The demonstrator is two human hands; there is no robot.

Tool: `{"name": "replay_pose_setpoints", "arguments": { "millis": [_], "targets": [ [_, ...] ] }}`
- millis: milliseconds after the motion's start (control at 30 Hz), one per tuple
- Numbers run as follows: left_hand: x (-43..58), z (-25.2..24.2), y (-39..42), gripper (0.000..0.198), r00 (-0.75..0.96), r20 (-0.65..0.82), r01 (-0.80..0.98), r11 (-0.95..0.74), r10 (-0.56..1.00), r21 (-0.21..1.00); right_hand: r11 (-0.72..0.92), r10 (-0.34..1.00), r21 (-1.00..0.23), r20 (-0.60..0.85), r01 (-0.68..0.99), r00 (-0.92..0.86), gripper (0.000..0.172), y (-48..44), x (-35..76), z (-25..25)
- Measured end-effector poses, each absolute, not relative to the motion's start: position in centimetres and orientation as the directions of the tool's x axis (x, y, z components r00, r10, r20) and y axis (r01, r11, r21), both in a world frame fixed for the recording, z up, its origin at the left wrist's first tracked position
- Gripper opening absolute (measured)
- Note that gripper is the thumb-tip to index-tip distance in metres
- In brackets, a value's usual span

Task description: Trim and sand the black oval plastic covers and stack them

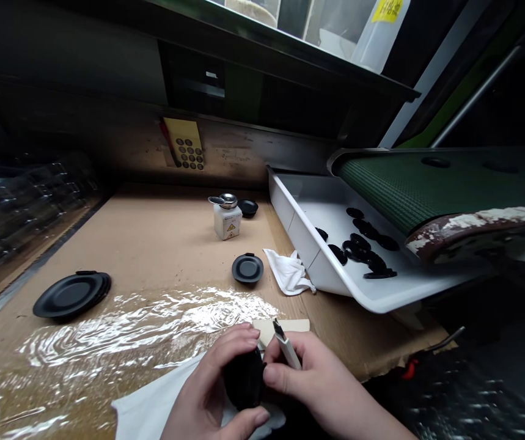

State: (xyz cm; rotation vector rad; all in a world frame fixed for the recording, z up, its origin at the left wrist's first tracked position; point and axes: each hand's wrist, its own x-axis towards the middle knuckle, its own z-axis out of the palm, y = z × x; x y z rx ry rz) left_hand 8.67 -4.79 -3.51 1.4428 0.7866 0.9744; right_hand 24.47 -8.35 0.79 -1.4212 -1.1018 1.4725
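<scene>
Got the head cam feed up on my end, and the main thing is a matte black rounded disc, held on edge low in the frame at the near side of the bench. The left hand is clenched around it, fingers over the top and thumb underneath, which looks like a firm hold to keep it steady. The right hand pinches a slim white pen-shaped tool right beside the disc, its black tip pointing up and away. I can't tell if the tool touches the disc.

Under the hands lies a soft white cloth, probably there as padding, with a small pale card just beyond. A crinkly clear plastic sheet covers part of the tan cardboard-topped bench.

Farther out, a stack of ribbed black plastic discs sits left, and a single black disc sits near the middle. Beyond that is a white square bottle with a metal pump lid. On the right, a crumpled white rag lies against a white plastic tray holding loose black discs, set under the end of a green textured conveyor belt, seemingly to catch parts.
</scene>
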Motion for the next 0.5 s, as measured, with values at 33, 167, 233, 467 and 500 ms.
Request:
{"name": "replay_pose_setpoints", "arguments": {
  "millis": [33,167,233,467,500],
  "targets": [
    [8.7,-3.5,-4.8,0.043,0.430,0.124,-0.067,-0.106,0.894,0.992,-0.296,0.953,-0.954,-0.298,0.053,-0.048,0.018,-8.4,24.6,1.0],
    [8.8,-3.4,-4.8,0.041,0.422,0.109,-0.109,-0.069,0.900,0.992,-0.217,0.975,-0.920,-0.222,0.326,0.021,0.013,-8.7,25.8,2.0],
    [9.0,-3.4,-5.0,0.037,0.394,0.072,-0.183,0.001,0.916,0.983,-0.157,0.987,-0.872,-0.145,0.464,0.062,0.015,-8.8,26.5,2.3],
    [9.7,-2.3,-5.2,0.039,0.322,-0.177,-0.521,0.330,0.930,0.787,-0.112,0.982,-0.637,0.044,0.763,0.181,0.024,-8.2,28.4,1.8],
    [9.8,-2.1,-5.0,0.039,0.307,-0.244,-0.566,0.383,0.920,0.730,-0.125,0.981,-0.609,0.041,0.783,0.189,0.021,-8.0,28.5,1.6]
  ]
}}
